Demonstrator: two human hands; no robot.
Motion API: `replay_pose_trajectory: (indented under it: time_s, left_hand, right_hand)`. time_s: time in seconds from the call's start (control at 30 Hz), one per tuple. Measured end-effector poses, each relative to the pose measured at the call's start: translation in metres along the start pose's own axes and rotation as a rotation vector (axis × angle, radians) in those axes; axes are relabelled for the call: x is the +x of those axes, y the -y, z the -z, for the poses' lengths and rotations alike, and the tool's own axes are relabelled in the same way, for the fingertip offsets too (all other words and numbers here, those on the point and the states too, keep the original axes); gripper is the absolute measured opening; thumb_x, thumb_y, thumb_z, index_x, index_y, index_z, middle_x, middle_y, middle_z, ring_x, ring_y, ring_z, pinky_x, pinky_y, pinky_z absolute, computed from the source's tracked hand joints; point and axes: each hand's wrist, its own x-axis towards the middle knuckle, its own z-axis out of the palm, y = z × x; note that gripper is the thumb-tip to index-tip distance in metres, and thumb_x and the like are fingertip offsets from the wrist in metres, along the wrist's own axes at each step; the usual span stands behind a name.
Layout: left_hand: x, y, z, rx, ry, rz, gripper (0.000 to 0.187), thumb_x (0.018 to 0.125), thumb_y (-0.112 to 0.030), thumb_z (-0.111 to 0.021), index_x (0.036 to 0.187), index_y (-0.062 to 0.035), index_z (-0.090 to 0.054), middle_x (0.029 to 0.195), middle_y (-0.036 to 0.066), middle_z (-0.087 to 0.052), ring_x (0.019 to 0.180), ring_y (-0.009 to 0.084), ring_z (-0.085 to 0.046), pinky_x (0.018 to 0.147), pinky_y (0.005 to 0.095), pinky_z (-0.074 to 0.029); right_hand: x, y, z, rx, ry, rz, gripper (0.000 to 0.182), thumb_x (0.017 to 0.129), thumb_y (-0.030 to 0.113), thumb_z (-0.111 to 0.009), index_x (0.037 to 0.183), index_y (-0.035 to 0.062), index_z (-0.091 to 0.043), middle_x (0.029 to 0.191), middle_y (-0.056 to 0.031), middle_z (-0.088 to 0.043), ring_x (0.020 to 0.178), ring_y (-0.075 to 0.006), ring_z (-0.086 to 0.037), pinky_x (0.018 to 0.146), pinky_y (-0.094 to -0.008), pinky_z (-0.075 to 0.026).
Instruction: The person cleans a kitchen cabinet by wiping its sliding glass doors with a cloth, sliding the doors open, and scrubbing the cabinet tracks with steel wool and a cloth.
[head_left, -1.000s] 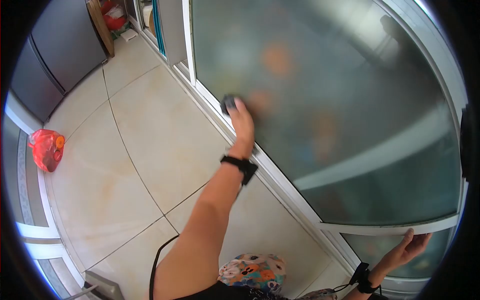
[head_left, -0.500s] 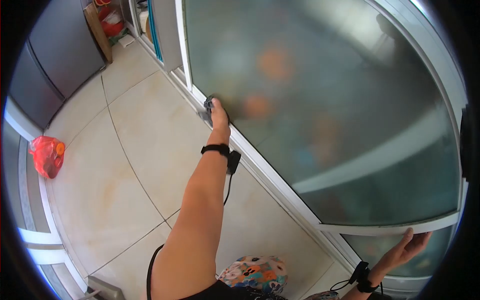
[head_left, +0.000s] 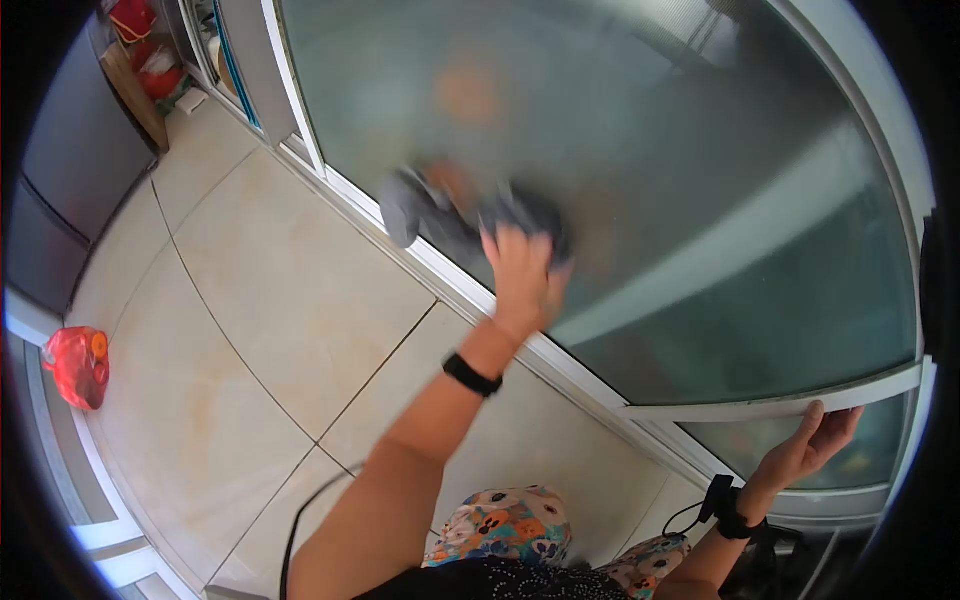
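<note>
The person wears black wrist straps [head_left: 473,375], a black top speckled with pale dots [head_left: 500,578], and multicoloured flower-printed bottoms [head_left: 510,522].

Left hand [head_left: 525,278] moved from frame [head_left: 450,272] onto glass [head_left: 720,170]; bunched grey cloth [head_left: 520,212] now spread wider.

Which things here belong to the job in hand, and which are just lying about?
Seem part of the job:
grey cloth, in the left hand
frosted glass panel, behind the cloth
white frame, touched by the right hand

Seem just lying about:
red plastic bag
wooden plank
</note>
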Motion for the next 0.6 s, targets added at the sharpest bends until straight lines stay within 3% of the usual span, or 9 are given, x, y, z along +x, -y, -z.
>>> replay_pose_trajectory:
  time_s: [0.1, 0.2, 0.27, 0.33, 0.4, 0.43, 0.47, 0.53, 0.6]
  left_hand:
    - [-0.105, -0.008, -0.025, -0.205, 0.145, 0.050, 0.041, 0.075, -0.020, -0.071, 0.109, -0.0028, -0.054, 0.108, 0.021, -0.049, 0.108, 0.0431, -0.045, 0.105, 0.0694, -0.019]
    - [-0.055, -0.039, -0.003, -0.180, 0.108, -0.147, 0.038, 0.078, -0.024, -0.069, 0.107, -0.0041, -0.056, 0.105, 0.017, -0.052, 0.104, 0.0384, -0.048, 0.107, 0.0683, -0.019]
    - [0.019, -0.061, 0.013, -0.104, 0.101, -0.321, 0.039, 0.084, -0.029, -0.063, 0.107, 0.0006, -0.052, 0.108, 0.026, -0.050, 0.105, 0.0454, -0.045, 0.104, 0.0672, -0.021]
    - [0.093, -0.087, 0.048, 0.009, -0.082, -0.248, 0.042, 0.085, -0.032, -0.061, 0.109, 0.0014, -0.052, 0.114, 0.028, -0.049, 0.107, 0.0470, -0.044, 0.103, 0.0694, -0.021]
    - [0.089, -0.090, 0.045, -0.044, -0.131, -0.199, 0.042, 0.086, -0.033, -0.061, 0.108, 0.0017, -0.052, 0.114, 0.029, -0.048, 0.109, 0.0480, -0.044, 0.102, 0.0699, -0.022]
    - [0.081, -0.083, 0.037, -0.088, -0.181, -0.147, 0.042, 0.086, -0.034, -0.060, 0.108, 0.0020, -0.051, 0.114, 0.029, -0.048, 0.110, 0.0489, -0.043, 0.101, 0.0705, -0.022]
    - [0.042, -0.070, 0.022, -0.006, -0.018, -0.100, 0.043, 0.087, -0.032, -0.062, 0.109, 0.0036, -0.052, 0.115, 0.030, -0.048, 0.113, 0.0499, -0.043, 0.101, 0.0685, -0.023]
    - [-0.040, -0.044, -0.004, -0.059, 0.061, -0.152, 0.038, 0.087, -0.031, -0.064, 0.109, -0.0003, -0.057, 0.107, 0.022, -0.052, 0.108, 0.0426, -0.047, 0.108, 0.0703, -0.019]
    - [-0.093, -0.038, -0.003, -0.053, 0.203, -0.093, 0.037, 0.086, -0.028, -0.066, 0.109, -0.0001, -0.059, 0.109, 0.021, -0.054, 0.107, 0.0425, -0.048, 0.107, 0.0709, -0.019]
  right_hand:
    - [0.000, -0.005, 0.002, -0.007, -0.008, 0.003, 0.054, 0.100, 0.011, -0.053, 0.147, -0.0042, -0.029, 0.147, -0.0218, -0.039, 0.134, -0.0289, -0.042, 0.112, -0.0417, -0.033]
    - [-0.003, -0.018, 0.005, 0.037, 0.008, -0.017, 0.055, 0.099, 0.010, -0.054, 0.147, -0.0040, -0.029, 0.146, -0.0213, -0.040, 0.132, -0.0286, -0.043, 0.112, -0.0417, -0.033]
    - [0.000, -0.015, 0.004, 0.046, 0.007, 0.011, 0.055, 0.098, 0.008, -0.057, 0.145, -0.0034, -0.031, 0.145, -0.0209, -0.042, 0.130, -0.0284, -0.045, 0.110, -0.0410, -0.034]
    - [0.002, -0.027, 0.011, 0.023, 0.024, 0.044, 0.055, 0.098, 0.009, -0.058, 0.145, -0.0035, -0.032, 0.145, -0.0208, -0.042, 0.130, -0.0285, -0.045, 0.110, -0.0409, -0.034]
    - [0.004, -0.023, 0.017, 0.026, 0.046, 0.042, 0.056, 0.096, 0.010, -0.061, 0.142, -0.0042, -0.034, 0.145, -0.0204, -0.042, 0.130, -0.0287, -0.045, 0.109, -0.0408, -0.035]
    - [0.002, -0.020, 0.015, 0.025, 0.036, 0.031, 0.056, 0.096, 0.010, -0.061, 0.142, -0.0042, -0.034, 0.145, -0.0204, -0.042, 0.130, -0.0287, -0.045, 0.109, -0.0408, -0.035]
    - [0.002, -0.017, 0.012, 0.041, 0.019, 0.028, 0.056, 0.096, 0.010, -0.061, 0.143, -0.0043, -0.033, 0.145, -0.0202, -0.042, 0.130, -0.0285, -0.045, 0.109, -0.0406, -0.035]
    - [0.001, -0.017, 0.007, 0.058, -0.001, 0.022, 0.057, 0.096, 0.010, -0.061, 0.143, -0.0045, -0.033, 0.145, -0.0200, -0.042, 0.130, -0.0283, -0.045, 0.110, -0.0404, -0.034]
    - [0.000, -0.020, 0.007, 0.106, -0.005, 0.013, 0.058, 0.096, 0.010, -0.062, 0.144, -0.0035, -0.033, 0.145, -0.0194, -0.042, 0.130, -0.0276, -0.044, 0.110, -0.0396, -0.034]
